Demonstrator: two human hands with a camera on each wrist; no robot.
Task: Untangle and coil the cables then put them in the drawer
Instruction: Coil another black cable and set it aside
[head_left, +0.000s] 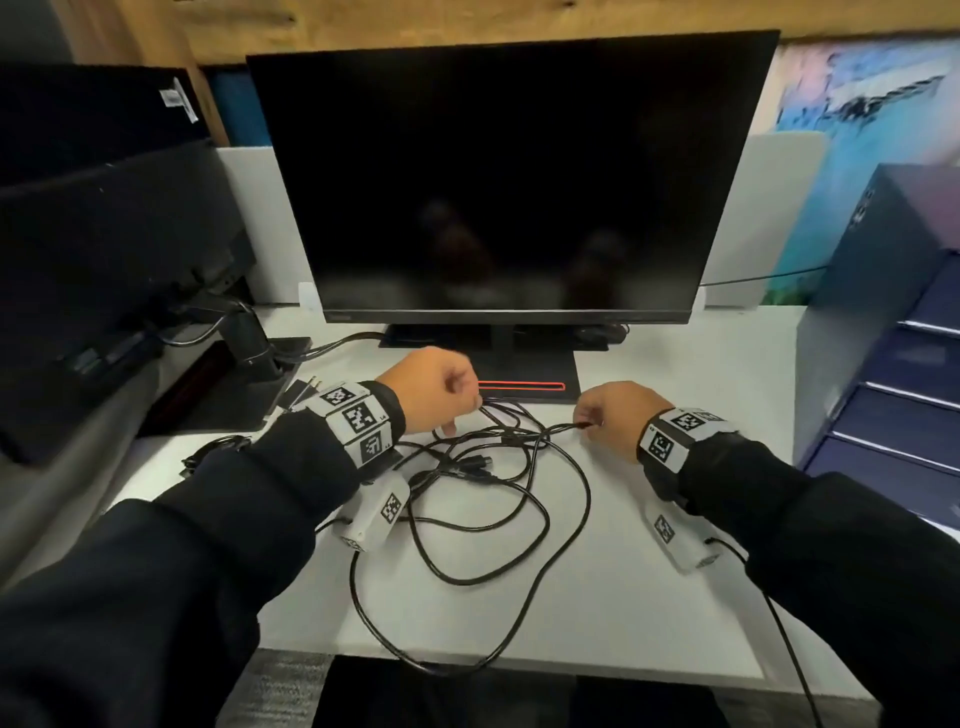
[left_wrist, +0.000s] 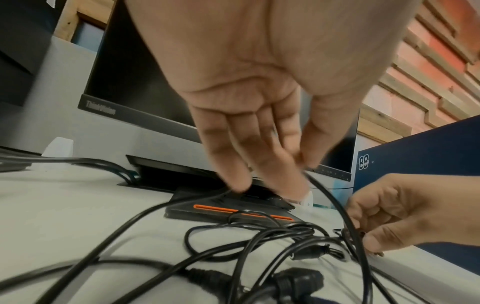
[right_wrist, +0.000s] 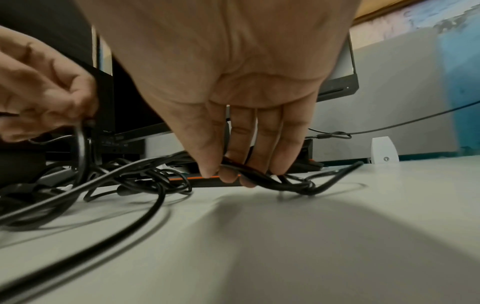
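Note:
A tangle of black cables (head_left: 488, 467) lies on the white desk (head_left: 649, 613) in front of the monitor stand. My left hand (head_left: 470, 405) hovers over its far side and pinches one strand between thumb and finger, lifting it; the left wrist view shows that strand (left_wrist: 335, 201) running down from my left hand (left_wrist: 298, 164). My right hand (head_left: 584, 423) is at the tangle's right edge, fingers curled round a cable end. In the right wrist view my right hand (right_wrist: 226, 172) grips a looped cable (right_wrist: 293, 185) just above the desk. The blue drawer unit (head_left: 893, 364) stands at the right.
A dark monitor (head_left: 509, 182) and its stand base (head_left: 524, 374) sit right behind the hands. A second monitor (head_left: 104, 260) is at the left, with a small cable bundle (head_left: 213, 452) beside it. One cable loop (head_left: 441, 662) hangs over the desk's front edge.

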